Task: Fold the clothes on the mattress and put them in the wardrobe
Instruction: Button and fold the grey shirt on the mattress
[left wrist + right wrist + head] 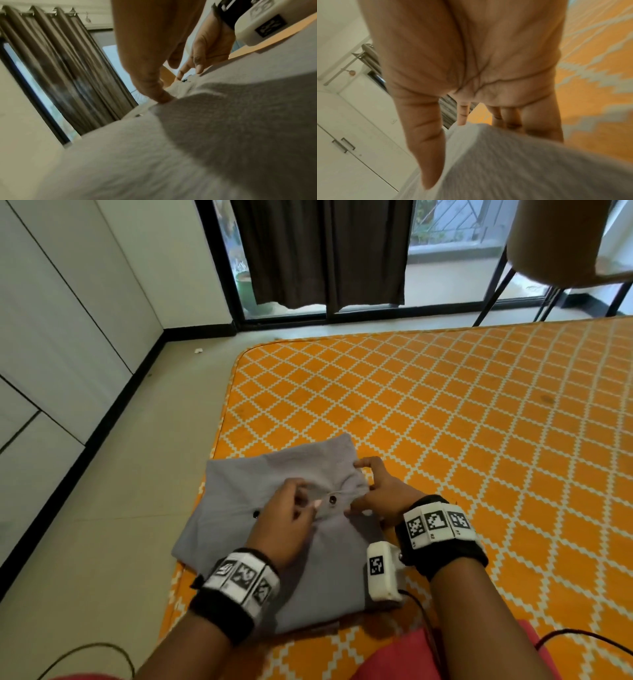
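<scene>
1. Shirt (239, 518), grey w/ dark buttons, lies folded at the near-left corner of the mattress (445, 419); its left part hangs past the mattress's left edge over the floor (144, 474).
2. Wardrobe (51, 320), white doors, stands along the left wall, well apart from the shirt; doors shut.
3. Left hand (284, 518) is on the shirt's middle by the button placket, fingers curled, tips pinching a bit of cloth beside a button (332, 500). Left wrist view: a fingertip (164, 98) presses into the fabric.
4. Right hand (380, 491) is at the shirt's right side near the collar, thumb & forefinger clamped on the fabric edge. Right wrist view: thumb (428, 148) on one side of the cloth ridge, the other fingers behind it.
5. Curtain (325, 251), dark, hangs over the glass door beyond the mattress's far edge.
6. Chair (565, 244) stands past the far-right corner.
</scene>
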The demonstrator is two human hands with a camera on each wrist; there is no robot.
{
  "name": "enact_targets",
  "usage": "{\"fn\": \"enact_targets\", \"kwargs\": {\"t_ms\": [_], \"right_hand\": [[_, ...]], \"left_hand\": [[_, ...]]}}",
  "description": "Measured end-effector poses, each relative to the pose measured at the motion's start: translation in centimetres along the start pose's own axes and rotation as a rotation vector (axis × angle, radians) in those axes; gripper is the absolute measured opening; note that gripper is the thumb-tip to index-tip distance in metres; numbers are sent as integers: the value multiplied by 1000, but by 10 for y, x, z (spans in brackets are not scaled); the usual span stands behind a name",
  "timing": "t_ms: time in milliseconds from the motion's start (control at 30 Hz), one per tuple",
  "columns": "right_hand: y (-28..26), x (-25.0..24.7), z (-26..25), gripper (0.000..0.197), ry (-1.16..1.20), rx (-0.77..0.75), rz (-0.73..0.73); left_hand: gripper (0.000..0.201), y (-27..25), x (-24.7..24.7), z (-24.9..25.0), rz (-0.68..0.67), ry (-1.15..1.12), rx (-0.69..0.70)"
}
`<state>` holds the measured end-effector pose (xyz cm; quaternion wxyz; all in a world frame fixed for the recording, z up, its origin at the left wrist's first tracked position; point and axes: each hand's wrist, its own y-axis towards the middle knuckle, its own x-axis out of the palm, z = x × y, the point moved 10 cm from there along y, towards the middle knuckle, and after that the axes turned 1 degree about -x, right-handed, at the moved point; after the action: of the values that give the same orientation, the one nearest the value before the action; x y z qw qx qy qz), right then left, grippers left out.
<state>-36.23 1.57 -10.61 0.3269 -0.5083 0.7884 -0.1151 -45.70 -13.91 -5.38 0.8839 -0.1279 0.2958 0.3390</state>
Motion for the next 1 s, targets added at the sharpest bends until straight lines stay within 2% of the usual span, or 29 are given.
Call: {"fn": "enact_targets", "kwargs": {"t_ms": [67,133,200,267,333,467,533,600,633,667,733,767,833,900,1000], "right_hand": [[-9,8,-6,88,9,-69,-62],[-17,15,-15,90,4,-166,-79],[-20,23,-22,83,40,-222,-89],[-21,29,-25,73,69,-238,-96],[-22,32,-28,69,82,-211,-82],[-23,29,-31,69,181,-204,-26],[-24,23,-38,69,233,-223,15],[-31,16,-53,62,280,-241,70],[-35,13,-62,61,263,-252,90],[-37,9,-73,60,214,-263,118],[-44,0,-101,59,61,-298,167],[-46,-5,-117,60,-13,-321,183],[-51,-16,-151,61,-110,-360,203],[-59,-30,-184,62,-233,-397,233],[-77,-57,-235,65,-462,-429,319]], "left_hand": [[29,-18,-30,-8,53,112,103],[52,-38,-44,-24,-6,255,104],[91,-59,-38,-44,-165,456,40],[130,-77,-24,-67,-315,624,-87],[142,-89,-11,-83,-388,693,-167],[135,-89,-4,-88,-372,735,-183],[135,-85,-5,-88,-366,711,-165],[129,-81,-9,-82,-307,613,-146],[121,-80,-15,-77,-260,507,-145],[105,-79,-21,-70,-206,380,-137],[62,-75,-37,-63,-78,23,-142],[47,-72,-43,-64,-27,-186,-146],[33,-67,-54,-70,56,-414,-149],[20,-64,-61,-73,94,-459,-157],[11,-63,-67,-75,107,-566,-207]]}}
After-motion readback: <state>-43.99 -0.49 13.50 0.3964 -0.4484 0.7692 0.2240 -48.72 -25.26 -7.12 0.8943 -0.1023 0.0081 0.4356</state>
